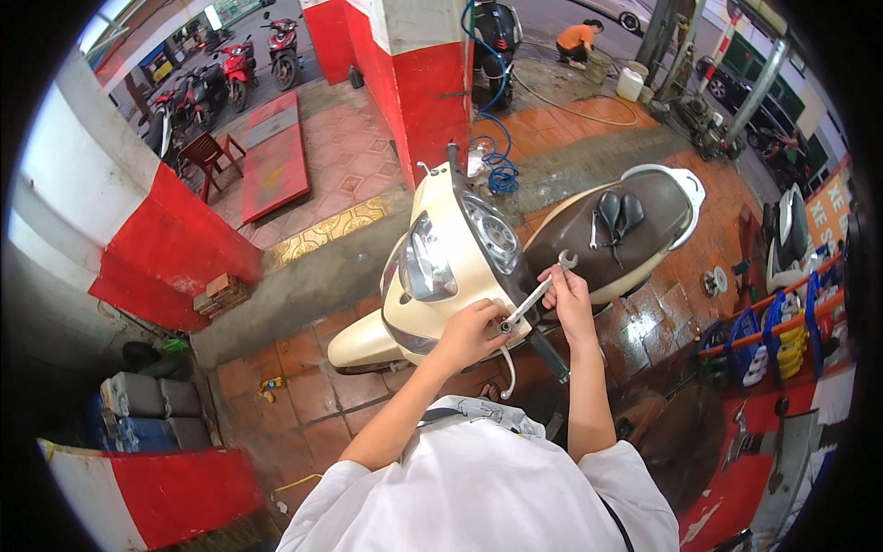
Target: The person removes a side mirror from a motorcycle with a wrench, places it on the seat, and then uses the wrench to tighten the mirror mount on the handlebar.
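Observation:
A cream motor scooter (368, 345) stands in front of me, its front end to the left. My right hand (567, 296) is closed round a silver combination wrench (531, 300) near its open-jaw end, which sticks up past the fingers. The wrench slants down to the near side of the handlebar, by the black grip (549, 357) and the brake lever (509, 375). My left hand (469, 331) pinches the ring end there; the fastener under it is too small to make out. Two black mirrors (618, 213) lie on the brown seat (570, 230).
A red-and-white pillar (428, 101) rises beyond the scooter, with a coiled blue hose (501, 175) at its foot. On the right hangs a rack of parts (782, 336). Grey boxes (138, 397) sit at the left. A person in orange (577, 39) crouches far off.

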A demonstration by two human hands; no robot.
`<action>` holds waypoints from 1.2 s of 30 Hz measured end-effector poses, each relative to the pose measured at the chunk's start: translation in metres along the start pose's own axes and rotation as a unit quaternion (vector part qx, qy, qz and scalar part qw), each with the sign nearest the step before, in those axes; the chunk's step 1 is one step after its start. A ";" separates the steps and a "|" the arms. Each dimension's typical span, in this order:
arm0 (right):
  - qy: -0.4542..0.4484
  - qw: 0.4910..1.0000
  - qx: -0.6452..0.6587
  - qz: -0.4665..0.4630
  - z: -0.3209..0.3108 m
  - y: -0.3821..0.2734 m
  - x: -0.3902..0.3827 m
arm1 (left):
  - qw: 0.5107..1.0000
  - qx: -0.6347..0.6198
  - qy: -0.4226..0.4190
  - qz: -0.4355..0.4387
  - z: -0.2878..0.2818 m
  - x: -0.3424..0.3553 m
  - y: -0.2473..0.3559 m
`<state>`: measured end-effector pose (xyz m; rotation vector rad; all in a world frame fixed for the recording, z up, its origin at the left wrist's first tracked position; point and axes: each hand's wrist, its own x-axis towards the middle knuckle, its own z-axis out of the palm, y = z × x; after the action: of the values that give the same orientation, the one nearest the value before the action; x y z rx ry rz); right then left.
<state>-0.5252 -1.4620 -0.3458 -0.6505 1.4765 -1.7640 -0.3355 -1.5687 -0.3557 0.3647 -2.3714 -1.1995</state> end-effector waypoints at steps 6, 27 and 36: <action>-0.065 0.997 0.025 -0.029 0.036 -0.014 0.025 | 0.998 -0.042 0.026 0.044 0.005 -0.009 -0.012; -0.070 0.964 0.241 0.092 -0.021 0.051 -0.038 | 1.000 -0.008 -0.001 -0.018 0.010 0.005 -0.001; -0.084 0.959 0.248 0.106 -0.022 0.052 -0.035 | 0.999 -0.030 -0.042 -0.003 0.003 0.004 -0.002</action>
<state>-0.5097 -1.4241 -0.3989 -0.3540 0.8987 -1.7650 -0.3400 -1.5695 -0.3577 0.3073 -2.3999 -1.3089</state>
